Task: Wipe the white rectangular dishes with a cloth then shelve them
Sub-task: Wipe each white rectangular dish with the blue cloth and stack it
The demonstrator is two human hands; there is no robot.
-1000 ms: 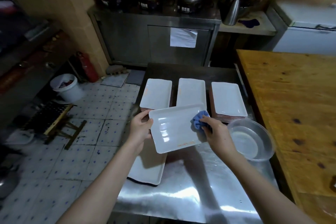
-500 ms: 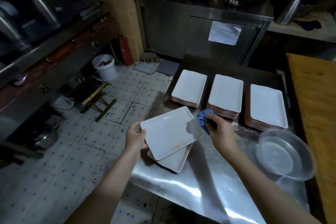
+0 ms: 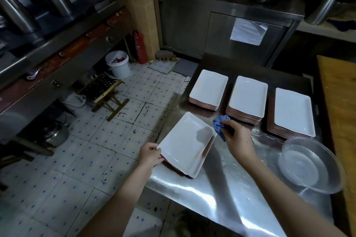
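Observation:
A white rectangular dish [image 3: 183,144] lies low over another dish at the steel table's left edge, with my left hand [image 3: 151,155] gripping its near-left corner. My right hand [image 3: 238,139] holds a crumpled blue cloth [image 3: 219,126] just past the dish's right rim, apart from it. Three stacks of white dishes stand behind: a left stack [image 3: 209,89], a middle stack [image 3: 247,98] and a right stack [image 3: 293,111].
A clear round basin [image 3: 310,163] sits at the right on the steel table [image 3: 221,188]. A wooden counter [image 3: 341,113] runs along the far right. On the tiled floor to the left are a white bucket [image 3: 118,64] and a folding stool [image 3: 105,90].
The dish has come down and to the left onto the dish at the table's edge. My right hand with the cloth has come off the dish. The view has swung left.

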